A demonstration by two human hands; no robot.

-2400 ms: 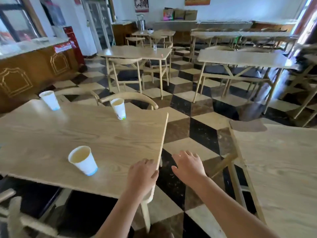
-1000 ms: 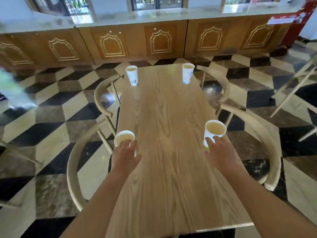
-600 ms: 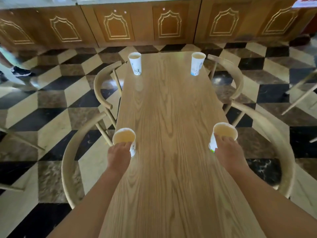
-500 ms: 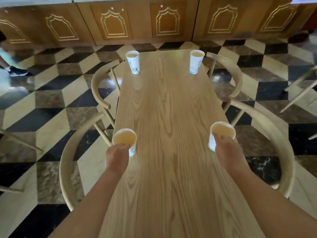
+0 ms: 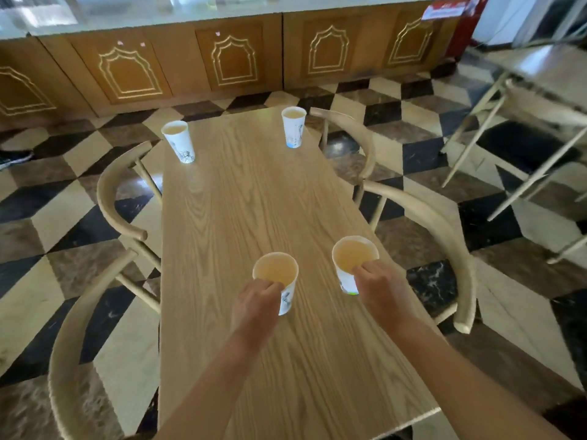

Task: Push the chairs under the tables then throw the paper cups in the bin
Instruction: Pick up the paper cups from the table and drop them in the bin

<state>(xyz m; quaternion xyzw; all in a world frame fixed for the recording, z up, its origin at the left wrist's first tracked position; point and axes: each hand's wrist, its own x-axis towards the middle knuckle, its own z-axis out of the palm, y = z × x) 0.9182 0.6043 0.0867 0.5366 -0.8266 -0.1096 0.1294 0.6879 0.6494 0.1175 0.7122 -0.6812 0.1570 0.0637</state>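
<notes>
Two cups are being gripped at once: left hand [image 5: 255, 301] fingers clamping near cup [image 5: 277, 279], right hand [image 5: 379, 289] fingers clamping right cup [image 5: 352, 262]. Both seem to be holding liquid, so squeezing or tilting is risking spills on the tabletop [image 5: 254, 201].

Four cups [image 5: 275, 274] on the table [image 5: 251, 198] — two near, two far — chairs [image 5: 425, 223] alongside.

My left hand [image 5: 255, 304] and right hand [image 5: 379, 289] are bare, and both my forearms have no sleeves.
</notes>
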